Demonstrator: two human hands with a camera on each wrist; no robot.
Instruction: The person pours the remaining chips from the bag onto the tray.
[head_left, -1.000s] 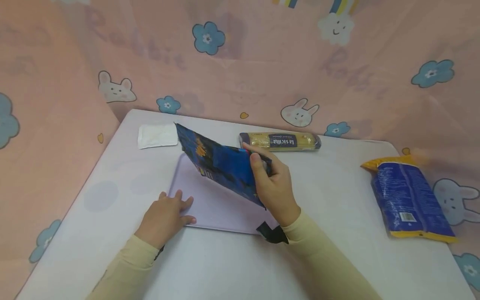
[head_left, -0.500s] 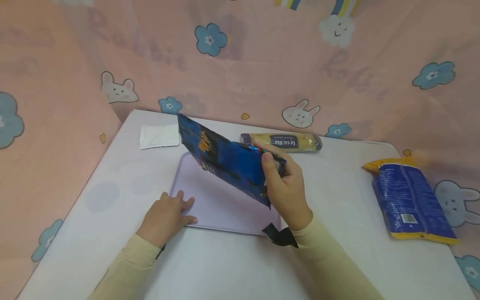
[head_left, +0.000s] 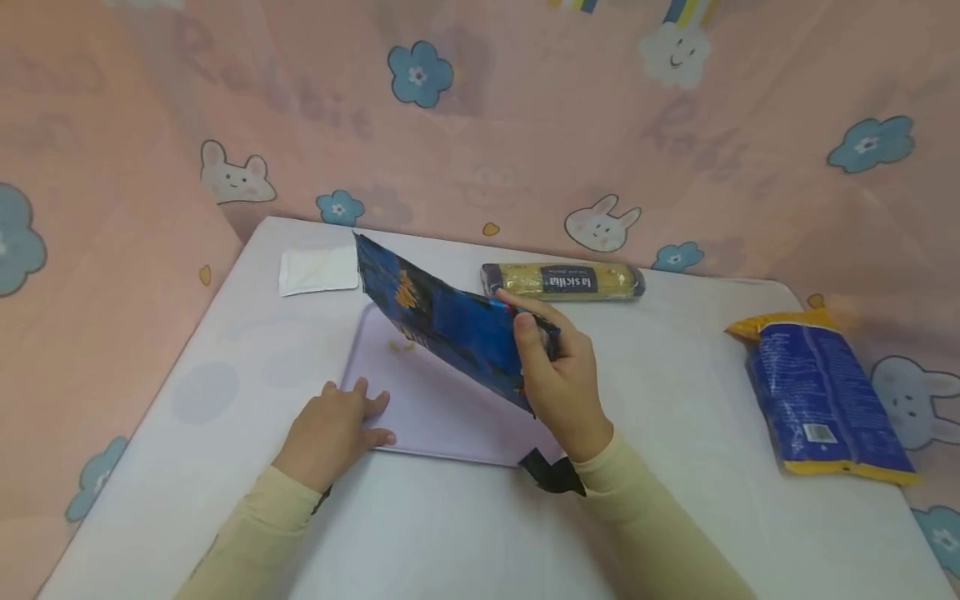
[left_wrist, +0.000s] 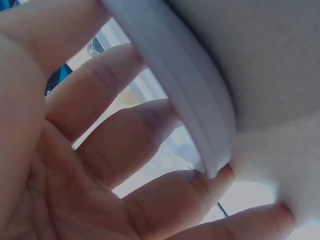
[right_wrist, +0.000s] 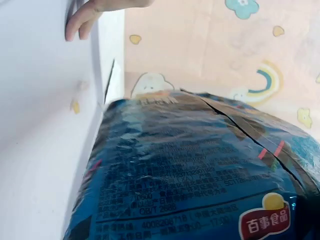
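Blue snack bag [head_left: 450, 325], tilted above the lilac tray [head_left: 442, 425] and gripped at one end by my right hand [head_left: 566, 379].
My right thumb lies on the near face; the other fingers are partly hidden behind the bag, and I cannot make out its mouth. Bag blocks much of the tray's far side; the few yellow pieces [head_left: 401, 346] beside its lower edge are too small to identify. A black strip [head_left: 551, 473] at my right wrist masks the near-right corner. My left hand [head_left: 326, 433], fingers spread, touches the tray's left rim. Behind: a white packet [head_left: 318, 271] and a pasta pack [head_left: 562, 282], partly overlapped by my index finger. Blue-and-yellow bag [head_left: 828, 400]: well apart, right. Surface: white table [head_left: 420, 533]; pink rabbit-print backdrop [head_left: 480, 150] beyond.
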